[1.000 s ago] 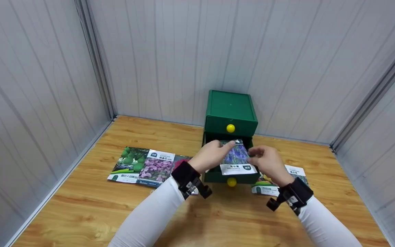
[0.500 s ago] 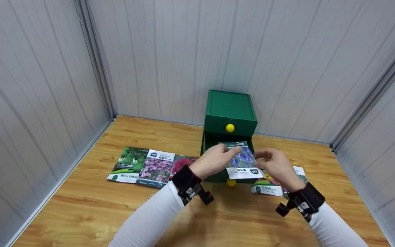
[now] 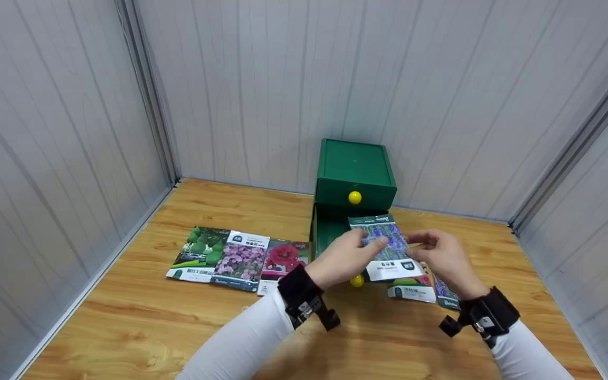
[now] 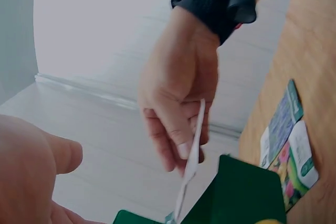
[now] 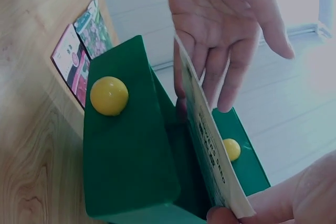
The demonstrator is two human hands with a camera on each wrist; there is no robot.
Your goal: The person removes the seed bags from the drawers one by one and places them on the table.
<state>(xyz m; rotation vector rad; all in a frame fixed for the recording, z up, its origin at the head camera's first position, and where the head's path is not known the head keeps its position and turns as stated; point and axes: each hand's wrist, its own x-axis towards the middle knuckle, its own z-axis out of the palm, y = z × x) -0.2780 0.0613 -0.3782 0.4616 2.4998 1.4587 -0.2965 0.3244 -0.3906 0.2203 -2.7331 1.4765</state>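
A seed packet with purple flowers and a white band is held over the front right of the open lower drawer of a small green drawer box. My right hand pinches the packet's right edge between thumb and fingers, as the right wrist view also shows. At the packet's left side is my left hand. Seen in the right wrist view, the left hand's fingers are extended behind the packet's far end, and its thumb is raised away from it.
The drawer box's upper drawer is closed and has a yellow knob. Left of the box lie a green-fruit packet, a pink-flower packet and a red-flower packet. More packets lie at its right.
Both hands and the purple-flower packet have moved right, from over the middle of the lower drawer towards its right side. The left hand's thumb has come away from the packet's top face.
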